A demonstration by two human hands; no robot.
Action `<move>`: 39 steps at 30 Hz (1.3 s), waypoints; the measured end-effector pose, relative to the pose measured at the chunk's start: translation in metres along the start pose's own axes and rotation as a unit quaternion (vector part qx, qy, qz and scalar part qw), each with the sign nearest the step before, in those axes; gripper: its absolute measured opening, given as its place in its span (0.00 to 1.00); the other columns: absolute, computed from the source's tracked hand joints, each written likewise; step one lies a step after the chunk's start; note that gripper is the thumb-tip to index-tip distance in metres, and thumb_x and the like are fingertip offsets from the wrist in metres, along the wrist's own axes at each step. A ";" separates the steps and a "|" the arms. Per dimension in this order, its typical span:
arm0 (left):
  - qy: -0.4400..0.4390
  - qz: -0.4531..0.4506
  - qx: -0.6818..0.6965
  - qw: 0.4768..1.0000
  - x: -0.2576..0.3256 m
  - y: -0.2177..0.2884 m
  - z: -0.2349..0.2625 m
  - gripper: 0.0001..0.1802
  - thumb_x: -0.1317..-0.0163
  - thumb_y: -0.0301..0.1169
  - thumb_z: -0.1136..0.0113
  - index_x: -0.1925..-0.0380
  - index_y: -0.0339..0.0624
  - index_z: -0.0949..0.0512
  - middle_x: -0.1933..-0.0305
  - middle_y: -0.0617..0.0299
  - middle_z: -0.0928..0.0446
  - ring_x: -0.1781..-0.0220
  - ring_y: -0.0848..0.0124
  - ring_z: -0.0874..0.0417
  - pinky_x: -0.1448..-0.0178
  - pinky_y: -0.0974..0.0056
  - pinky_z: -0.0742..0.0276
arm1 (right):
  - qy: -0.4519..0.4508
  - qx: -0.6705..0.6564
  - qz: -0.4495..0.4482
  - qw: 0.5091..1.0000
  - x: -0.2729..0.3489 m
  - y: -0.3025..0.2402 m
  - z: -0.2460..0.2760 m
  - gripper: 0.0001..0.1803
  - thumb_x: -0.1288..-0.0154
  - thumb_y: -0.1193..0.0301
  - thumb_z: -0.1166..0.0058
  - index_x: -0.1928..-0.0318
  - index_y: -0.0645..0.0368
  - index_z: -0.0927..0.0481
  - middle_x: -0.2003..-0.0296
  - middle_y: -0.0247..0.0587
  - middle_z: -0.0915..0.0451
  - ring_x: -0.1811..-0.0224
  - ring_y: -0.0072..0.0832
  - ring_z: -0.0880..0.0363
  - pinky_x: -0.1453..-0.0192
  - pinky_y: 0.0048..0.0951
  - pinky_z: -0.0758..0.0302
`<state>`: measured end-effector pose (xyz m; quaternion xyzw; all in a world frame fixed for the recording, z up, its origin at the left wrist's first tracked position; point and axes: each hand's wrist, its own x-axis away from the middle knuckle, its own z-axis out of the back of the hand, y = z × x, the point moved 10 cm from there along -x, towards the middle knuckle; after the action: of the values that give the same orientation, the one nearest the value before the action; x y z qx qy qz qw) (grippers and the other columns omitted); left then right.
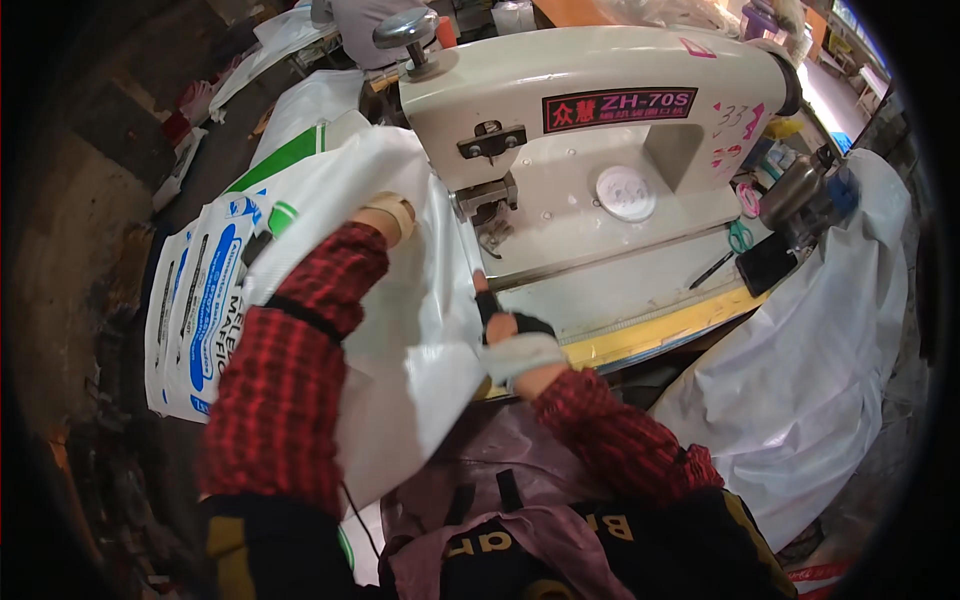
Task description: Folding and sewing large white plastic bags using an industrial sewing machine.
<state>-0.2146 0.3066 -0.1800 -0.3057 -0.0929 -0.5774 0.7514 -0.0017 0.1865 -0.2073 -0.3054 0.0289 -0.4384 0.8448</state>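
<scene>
A large white woven sack (395,275) with blue, green and black print hangs at the left of a cream industrial sewing machine (600,70). Its edge runs up beside the presser foot (492,240). My left hand (393,214), with a pale band at the wrist, reaches into the folds of the sack, and its fingers are hidden. Just in front of the presser foot, my right hand (512,325), in a dark partial glove with a pale cuff, holds the sack's edge. Its index finger points up along that edge.
On the machine bed's right lie green-handled scissors (740,237), a black pen (711,271), a dark phone (765,263) and a metal bottle (797,190). A yellow strip (650,328) lines the table's front edge. More white sacking (800,340) drapes at the right. Another person (375,30) sits behind.
</scene>
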 end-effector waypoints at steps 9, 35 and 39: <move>-0.407 -0.247 0.274 0.836 0.260 0.063 -0.039 0.23 0.45 0.53 0.47 0.66 0.43 0.23 0.67 0.57 0.25 0.67 0.71 0.23 0.61 0.64 0.23 | -0.107 -0.292 -0.110 0.944 -0.015 -0.009 -0.002 0.37 0.44 0.69 0.56 0.34 0.49 0.54 0.69 0.58 0.24 0.70 0.44 0.24 0.65 0.40 0.27; -0.129 -0.502 0.039 0.854 0.388 0.151 -0.072 0.08 0.57 0.34 0.42 0.75 0.44 0.23 0.78 0.57 0.24 0.70 0.54 0.22 0.69 0.56 0.28 | -0.034 0.045 0.061 0.997 0.007 0.010 -0.073 0.34 0.43 0.64 0.58 0.36 0.52 0.51 0.66 0.63 0.25 0.66 0.53 0.25 0.62 0.44 0.29; -0.274 -0.508 0.030 0.816 0.409 0.184 -0.054 0.07 0.56 0.31 0.46 0.82 0.41 0.22 0.75 0.48 0.23 0.72 0.50 0.21 0.69 0.54 0.26 | -0.074 -0.006 0.062 0.995 0.042 -0.041 -0.030 0.33 0.42 0.67 0.62 0.37 0.62 0.54 0.63 0.63 0.25 0.63 0.52 0.24 0.59 0.44 0.28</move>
<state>0.0730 -0.0289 -0.0860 -0.3378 -0.4539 -0.7667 0.3032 -0.0147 0.1223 -0.2005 -0.3395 -0.0124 -0.3612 0.8684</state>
